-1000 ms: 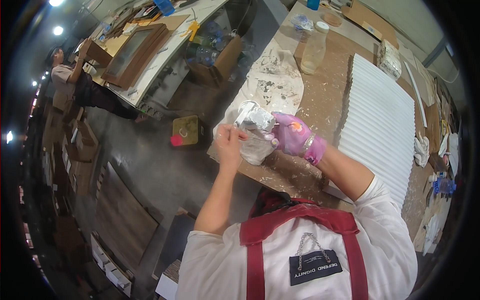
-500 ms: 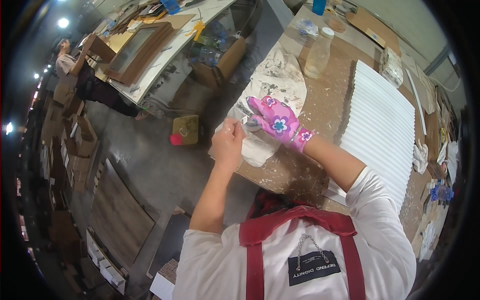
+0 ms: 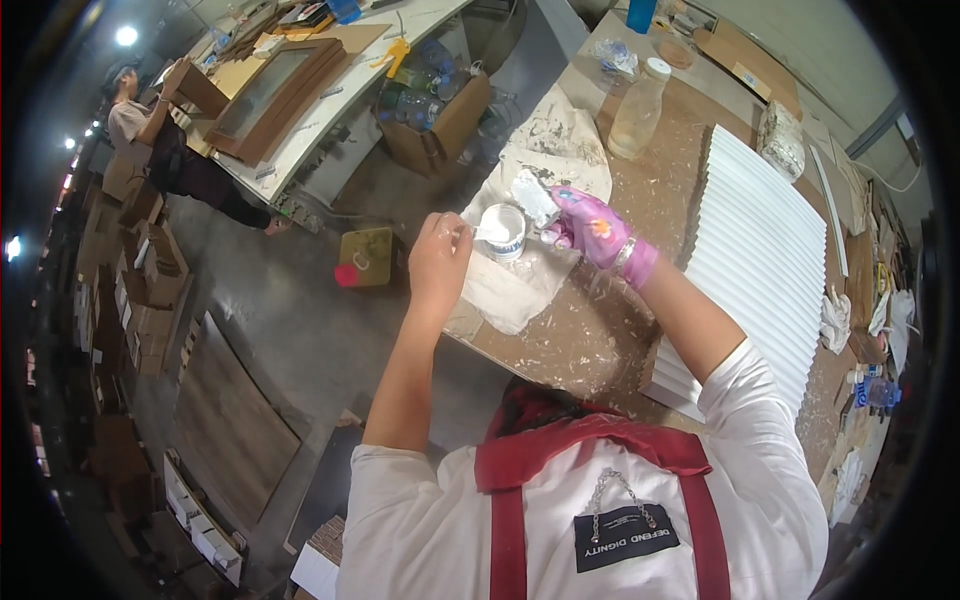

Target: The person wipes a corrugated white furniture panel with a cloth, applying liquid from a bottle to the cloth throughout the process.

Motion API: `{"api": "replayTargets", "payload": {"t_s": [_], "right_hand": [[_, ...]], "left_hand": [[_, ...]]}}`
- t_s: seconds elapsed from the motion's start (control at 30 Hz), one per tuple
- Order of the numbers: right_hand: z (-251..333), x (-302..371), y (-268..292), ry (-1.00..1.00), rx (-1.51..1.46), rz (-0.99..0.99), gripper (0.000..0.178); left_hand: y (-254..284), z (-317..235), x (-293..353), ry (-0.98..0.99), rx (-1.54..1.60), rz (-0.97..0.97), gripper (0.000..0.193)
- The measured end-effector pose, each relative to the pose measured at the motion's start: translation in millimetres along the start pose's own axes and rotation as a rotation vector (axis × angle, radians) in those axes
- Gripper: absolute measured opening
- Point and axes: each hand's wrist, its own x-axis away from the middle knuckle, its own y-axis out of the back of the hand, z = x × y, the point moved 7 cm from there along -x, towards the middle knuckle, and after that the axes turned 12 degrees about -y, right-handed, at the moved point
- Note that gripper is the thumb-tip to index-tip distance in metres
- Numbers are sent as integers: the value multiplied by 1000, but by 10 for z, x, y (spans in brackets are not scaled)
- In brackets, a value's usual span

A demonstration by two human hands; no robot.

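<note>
A small round tub point(image 3: 508, 246) with white paste in it stands upright over the stained white cloth point(image 3: 515, 300) on the workbench. My bare left hand point(image 3: 438, 255) is closed at the tub's left side, its fingers on a thin white stick point(image 3: 482, 232) that reaches into the tub's mouth. On the right, my right hand point(image 3: 598, 232), in a pink flowered glove, is closed on a crumpled, white-smeared piece point(image 3: 535, 197) above the tub's rim. Whether that piece is a lid or a rag I cannot tell. The gloved fingertips are partly hidden beside the tub.
A corrugated white panel point(image 3: 750, 270) lies along the bench's right side. Behind the cloth stands a clear bottle point(image 3: 636, 115). A yellow can point(image 3: 367, 257) sits on the floor at left. Another person point(image 3: 150, 130) works at a far table with a wooden frame point(image 3: 280, 100).
My gloved hand has turned and moved right and slightly down, bringing the paste tub and the white-smeared piece into view. The left hand has shifted slightly left and up.
</note>
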Motion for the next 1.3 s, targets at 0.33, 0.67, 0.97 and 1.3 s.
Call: {"api": "replayTargets", "payload": {"t_s": [0.33,0.67,0.97,1.3], "right_hand": [[469,238,-420,695,1788,-289,35],[314,459,17,493,1784,-495,36],[-403,2523,1679,308,-510,-299,42],[-1308,3273,1689,540,-928,-135,21]], "left_hand": [[-245,300,-127,283,173,135,12],[-331,400,-168,168,20,182,11],[-456,-490,213,66,192,233,15],[-1859,-1721,1418,-174,399,664,90]]}}
